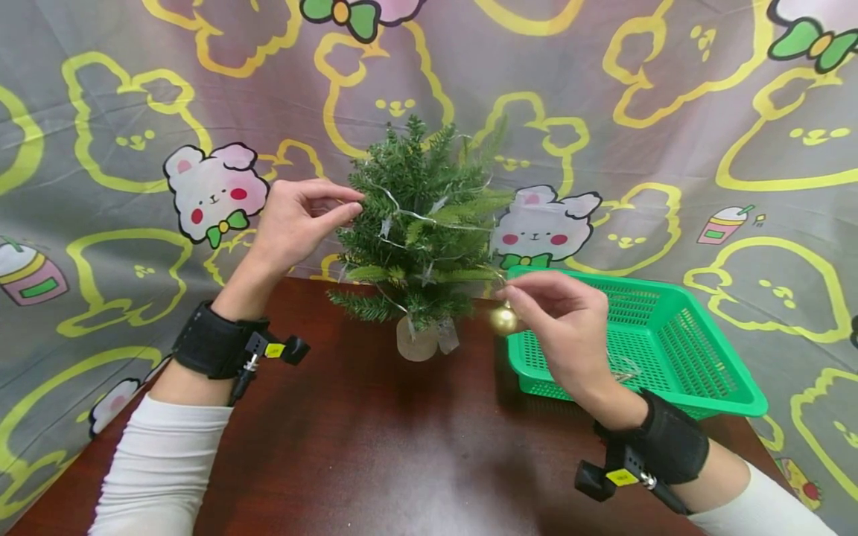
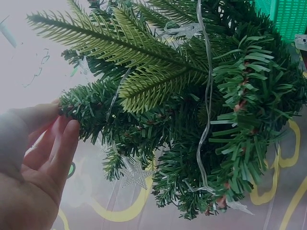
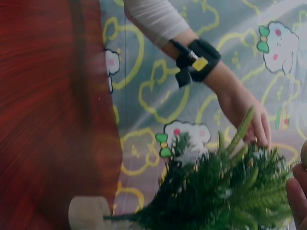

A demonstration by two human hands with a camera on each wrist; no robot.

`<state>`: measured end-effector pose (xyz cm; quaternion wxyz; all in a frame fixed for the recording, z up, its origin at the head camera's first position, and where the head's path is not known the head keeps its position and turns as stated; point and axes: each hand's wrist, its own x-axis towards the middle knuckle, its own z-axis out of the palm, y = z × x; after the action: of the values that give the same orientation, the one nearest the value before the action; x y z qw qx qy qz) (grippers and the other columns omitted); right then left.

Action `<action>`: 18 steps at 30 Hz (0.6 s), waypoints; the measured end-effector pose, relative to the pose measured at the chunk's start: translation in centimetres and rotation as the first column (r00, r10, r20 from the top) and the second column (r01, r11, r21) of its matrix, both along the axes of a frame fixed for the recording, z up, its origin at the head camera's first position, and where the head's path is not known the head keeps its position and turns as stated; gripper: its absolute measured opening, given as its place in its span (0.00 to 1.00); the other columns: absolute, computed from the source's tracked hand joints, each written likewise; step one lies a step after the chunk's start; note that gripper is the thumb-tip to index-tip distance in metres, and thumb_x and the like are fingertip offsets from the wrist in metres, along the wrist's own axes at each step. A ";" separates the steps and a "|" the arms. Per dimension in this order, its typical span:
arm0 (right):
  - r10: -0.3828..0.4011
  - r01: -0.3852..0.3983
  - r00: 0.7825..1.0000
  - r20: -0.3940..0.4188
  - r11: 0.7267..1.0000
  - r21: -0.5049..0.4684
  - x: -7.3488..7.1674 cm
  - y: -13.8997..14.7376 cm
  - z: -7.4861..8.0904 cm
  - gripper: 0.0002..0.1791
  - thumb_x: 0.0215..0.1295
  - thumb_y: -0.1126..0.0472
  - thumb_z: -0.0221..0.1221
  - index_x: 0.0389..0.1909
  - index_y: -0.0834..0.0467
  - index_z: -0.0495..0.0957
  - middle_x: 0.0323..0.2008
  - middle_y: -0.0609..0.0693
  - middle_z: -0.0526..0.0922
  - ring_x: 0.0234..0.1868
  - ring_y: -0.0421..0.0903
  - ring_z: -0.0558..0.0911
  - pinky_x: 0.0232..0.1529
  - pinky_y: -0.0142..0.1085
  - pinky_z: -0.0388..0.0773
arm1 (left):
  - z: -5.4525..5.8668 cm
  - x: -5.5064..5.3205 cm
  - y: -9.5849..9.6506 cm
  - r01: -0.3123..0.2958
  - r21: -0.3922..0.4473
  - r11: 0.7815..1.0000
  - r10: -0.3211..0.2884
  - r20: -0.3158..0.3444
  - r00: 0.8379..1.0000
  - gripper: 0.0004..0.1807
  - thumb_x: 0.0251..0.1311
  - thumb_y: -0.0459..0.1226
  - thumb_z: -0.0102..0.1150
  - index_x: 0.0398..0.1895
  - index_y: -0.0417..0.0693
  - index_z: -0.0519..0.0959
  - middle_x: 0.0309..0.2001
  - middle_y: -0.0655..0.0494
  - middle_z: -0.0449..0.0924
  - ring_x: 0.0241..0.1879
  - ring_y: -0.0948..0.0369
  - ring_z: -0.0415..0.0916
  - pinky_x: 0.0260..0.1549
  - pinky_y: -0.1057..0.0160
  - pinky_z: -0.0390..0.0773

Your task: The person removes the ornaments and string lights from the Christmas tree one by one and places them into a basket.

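Note:
A small artificial Christmas tree [image 1: 418,246] stands upright on a pale round base [image 1: 415,344]. Clear wire with star-shaped pieces, one star [image 2: 133,172] plain in the left wrist view, winds around it. On the tree's left side, my left hand [image 1: 291,223] pinches the tip of a green branch [image 2: 88,108] between thumb and fingers. Opposite, my right hand [image 1: 573,320] holds a gold ball ornament [image 1: 504,320] by its top, beside a lower right branch tip. The ball hangs below the fingertips; its loop is too small to make out clearly. Only fingers show in the right wrist view.
A green plastic basket [image 1: 720,350] sits right of the tree, under and behind my right hand, with a few thin items [image 1: 625,369] inside. Dark reddish wood covers the tabletop [image 1: 402,439]. A cartoon-printed cloth [image 1: 623,164] hangs close behind the tree.

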<state>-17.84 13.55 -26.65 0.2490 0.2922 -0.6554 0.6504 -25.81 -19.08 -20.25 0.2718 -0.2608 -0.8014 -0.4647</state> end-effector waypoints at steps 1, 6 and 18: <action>-0.015 0.015 1.000 0.008 1.000 0.004 -0.1 0.4 0.0 0.05 0.62 0.73 0.62 0.37 0.71 0.83 0.31 0.47 0.89 0.27 0.40 0.86 0.28 0.33 0.85 | 0.0 0.0 0.0 -0.001 0.001 1.000 0.001 0.000 1.000 0.09 0.61 0.35 0.66 0.43 0.42 0.88 0.33 0.72 0.85 0.28 0.73 0.84 0.26 0.75 0.80; -0.092 0.091 0.996 0.021 0.995 0.047 -0.4 1.9 -0.3 0.07 0.62 0.71 0.64 0.39 0.72 0.83 0.31 0.45 0.89 0.26 0.39 0.86 0.28 0.30 0.84 | 0.0 -0.1 -0.1 -0.006 0.001 1.000 0.006 -0.002 1.000 0.09 0.62 0.35 0.66 0.44 0.42 0.88 0.33 0.72 0.86 0.28 0.73 0.84 0.28 0.75 0.80; -0.157 0.153 0.986 0.047 0.986 0.072 -1.5 4.9 -2.0 0.06 0.62 0.72 0.64 0.39 0.70 0.83 0.31 0.44 0.89 0.26 0.39 0.86 0.27 0.30 0.84 | -0.2 0.0 -0.2 -0.008 0.008 1.000 0.008 0.002 1.000 0.09 0.61 0.35 0.66 0.43 0.42 0.88 0.32 0.72 0.85 0.28 0.74 0.83 0.27 0.75 0.80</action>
<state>-19.34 18.43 -28.67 0.2714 0.2312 -0.7042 0.6139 -25.83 -19.25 -20.45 0.2740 -0.2559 -0.8009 -0.4669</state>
